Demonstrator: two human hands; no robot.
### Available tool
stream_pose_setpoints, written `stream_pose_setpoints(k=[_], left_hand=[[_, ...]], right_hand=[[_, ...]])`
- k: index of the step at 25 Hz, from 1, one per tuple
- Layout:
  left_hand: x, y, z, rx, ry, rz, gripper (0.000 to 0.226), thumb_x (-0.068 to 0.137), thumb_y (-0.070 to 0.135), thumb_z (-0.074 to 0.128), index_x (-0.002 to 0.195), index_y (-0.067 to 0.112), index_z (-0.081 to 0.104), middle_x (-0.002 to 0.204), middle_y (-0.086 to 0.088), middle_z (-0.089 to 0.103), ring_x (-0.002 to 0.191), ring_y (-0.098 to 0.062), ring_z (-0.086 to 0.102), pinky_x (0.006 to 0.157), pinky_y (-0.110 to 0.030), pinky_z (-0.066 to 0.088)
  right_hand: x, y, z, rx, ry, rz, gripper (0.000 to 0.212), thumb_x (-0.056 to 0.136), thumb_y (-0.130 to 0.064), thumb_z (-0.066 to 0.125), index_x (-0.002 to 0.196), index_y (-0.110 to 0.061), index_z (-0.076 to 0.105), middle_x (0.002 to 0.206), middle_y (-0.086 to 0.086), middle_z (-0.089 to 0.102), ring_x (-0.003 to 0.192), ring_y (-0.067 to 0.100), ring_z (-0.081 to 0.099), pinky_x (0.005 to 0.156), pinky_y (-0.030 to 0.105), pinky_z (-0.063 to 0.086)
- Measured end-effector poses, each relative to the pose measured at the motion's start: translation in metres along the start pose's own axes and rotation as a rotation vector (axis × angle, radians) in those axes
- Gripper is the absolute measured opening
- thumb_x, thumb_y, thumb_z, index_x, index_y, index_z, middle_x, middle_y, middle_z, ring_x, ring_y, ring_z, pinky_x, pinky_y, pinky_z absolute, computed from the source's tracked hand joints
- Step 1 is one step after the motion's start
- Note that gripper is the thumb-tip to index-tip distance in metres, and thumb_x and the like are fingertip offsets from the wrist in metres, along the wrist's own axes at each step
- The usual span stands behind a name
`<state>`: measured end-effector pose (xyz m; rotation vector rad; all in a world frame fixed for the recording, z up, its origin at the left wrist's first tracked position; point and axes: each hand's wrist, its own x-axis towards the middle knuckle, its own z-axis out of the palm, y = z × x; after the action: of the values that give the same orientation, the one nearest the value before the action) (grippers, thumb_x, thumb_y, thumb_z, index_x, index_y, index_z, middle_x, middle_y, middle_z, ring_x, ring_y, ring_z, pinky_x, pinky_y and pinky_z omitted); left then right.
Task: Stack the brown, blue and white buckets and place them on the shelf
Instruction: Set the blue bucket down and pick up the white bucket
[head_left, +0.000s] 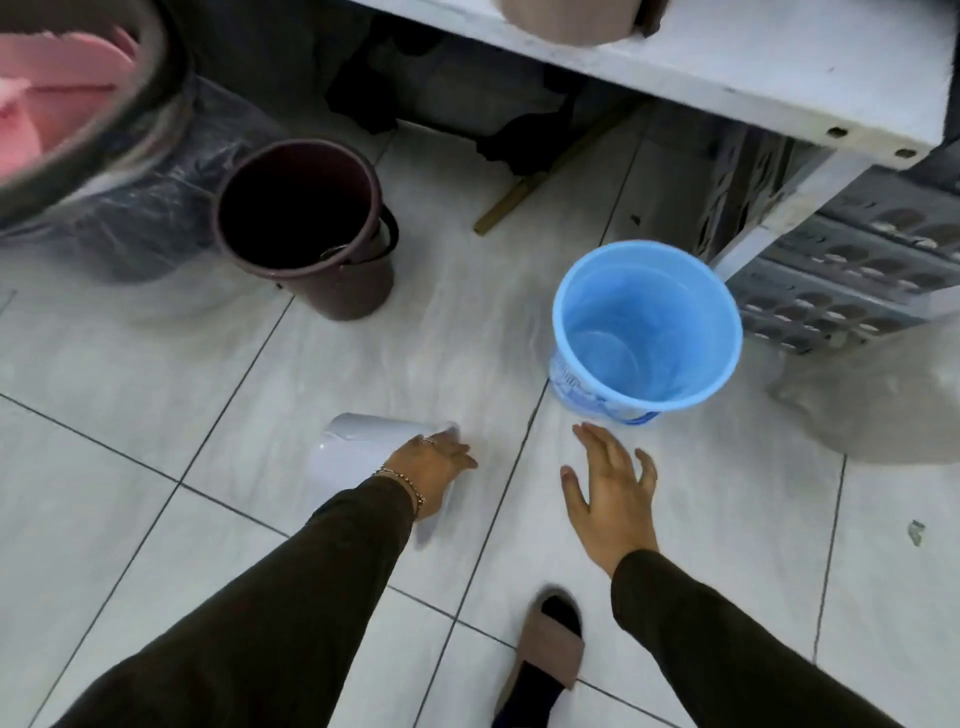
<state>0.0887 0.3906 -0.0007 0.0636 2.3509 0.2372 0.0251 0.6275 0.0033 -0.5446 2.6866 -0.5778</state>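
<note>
The brown bucket (306, 228) stands upright toward the floor's far left, empty. Nearer, the left hand (434, 475) grips the white bucket (363, 452), tipped on its side. The right hand (608, 486) hovers open and empty, just short of the upright blue bucket (647, 325) beside the shelf (727, 67). Stacking seems barely begun; next, probably nest white into blue.

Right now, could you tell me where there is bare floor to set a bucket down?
Bare tiles lie between the brown bucket, blue bucket and white bucket, and left of the white one. It is crowded under the shelf, by the grey crates.
</note>
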Motion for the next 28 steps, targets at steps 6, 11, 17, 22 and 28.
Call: stream_pose_setpoints(k=[6, 11, 17, 22, 28], left_hand=[[0.018, -0.049, 0.06, 0.571, -0.014, 0.147, 0.048, 0.1, 0.009, 0.039, 0.146, 0.024, 0.038, 0.163, -0.001, 0.019, 0.152, -0.027, 0.01, 0.122, -0.047, 0.014], [0.021, -0.092, 0.057, 0.739, 0.179, 0.178, 0.03, 0.095, 0.012, 0.045, 0.114, 0.026, 0.064, 0.13, 0.0, 0.062, 0.139, -0.03, 0.04, 0.121, -0.047, 0.019], [-0.068, -0.136, 0.064, 0.522, 0.288, 0.231, 0.02, 0.066, 0.012, 0.075, 0.072, 0.031, 0.073, 0.07, 0.007, 0.072, 0.071, -0.022, 0.072, 0.067, -0.031, 0.058], [-0.089, -0.099, 0.154, 0.311, 0.139, 0.018, 0.027, 0.057, 0.012, 0.081, 0.074, 0.033, 0.076, 0.071, 0.004, 0.069, 0.064, -0.021, 0.069, 0.05, -0.026, 0.056], [-0.095, -0.078, 0.178, 0.247, 0.293, -0.093, 0.049, 0.039, 0.005, 0.08, 0.082, 0.029, 0.079, 0.084, 0.002, 0.076, 0.091, -0.027, 0.073, 0.086, -0.039, 0.06]], right_hand=[[-0.053, -0.069, 0.179, 0.118, -0.557, 0.083, 0.059, 0.098, -0.044, 0.05, 0.15, -0.021, 0.037, 0.154, -0.002, 0.044, 0.145, 0.016, 0.036, 0.123, 0.044, 0.014], [-0.037, -0.128, 0.221, 0.596, -0.384, 0.245, 0.024, 0.096, -0.027, 0.061, 0.113, -0.011, 0.065, 0.117, 0.009, 0.071, 0.11, 0.027, 0.066, 0.106, 0.036, 0.049], [-0.033, -0.116, 0.164, 0.023, -0.244, -0.374, 0.03, 0.083, -0.009, 0.066, 0.109, -0.019, 0.077, 0.093, 0.015, 0.071, 0.092, 0.033, 0.064, 0.088, 0.037, 0.056], [-0.058, -0.113, 0.175, -0.52, -0.395, -0.514, 0.024, 0.05, -0.005, 0.086, 0.064, -0.021, 0.078, 0.056, 0.002, 0.067, 0.06, 0.023, 0.065, 0.064, 0.028, 0.059], [-0.071, -0.086, 0.169, -0.466, -0.339, -0.536, 0.052, 0.06, -0.004, 0.08, 0.11, -0.018, 0.074, 0.105, 0.005, 0.075, 0.11, 0.029, 0.067, 0.11, 0.049, 0.044]])
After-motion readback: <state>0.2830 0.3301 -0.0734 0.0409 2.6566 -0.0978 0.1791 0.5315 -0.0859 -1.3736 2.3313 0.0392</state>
